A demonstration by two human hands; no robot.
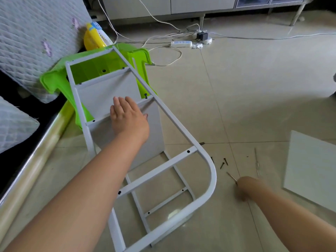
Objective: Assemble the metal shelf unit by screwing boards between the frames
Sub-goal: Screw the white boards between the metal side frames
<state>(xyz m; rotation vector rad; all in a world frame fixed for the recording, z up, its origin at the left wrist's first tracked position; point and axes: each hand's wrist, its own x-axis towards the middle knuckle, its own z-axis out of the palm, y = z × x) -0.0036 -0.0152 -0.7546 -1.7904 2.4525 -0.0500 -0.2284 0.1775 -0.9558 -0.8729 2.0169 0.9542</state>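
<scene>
My left hand [127,117] lies spread flat on the white shelf board [116,93] inside the white tubular metal frame [181,128]. My right hand [242,188], blurred, grip unclear, reaches the dark loose screws [224,162] floorward, just right of the frame.

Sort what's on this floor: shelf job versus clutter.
For the job:
- white metal frame
- fitted boards
- loose board
- loose screws
- left hand, resting on the boards
- right hand, blurred, down by the screws

Just lying about:
- green plastic stool
- power strip and cables
- quilted mattress
</scene>
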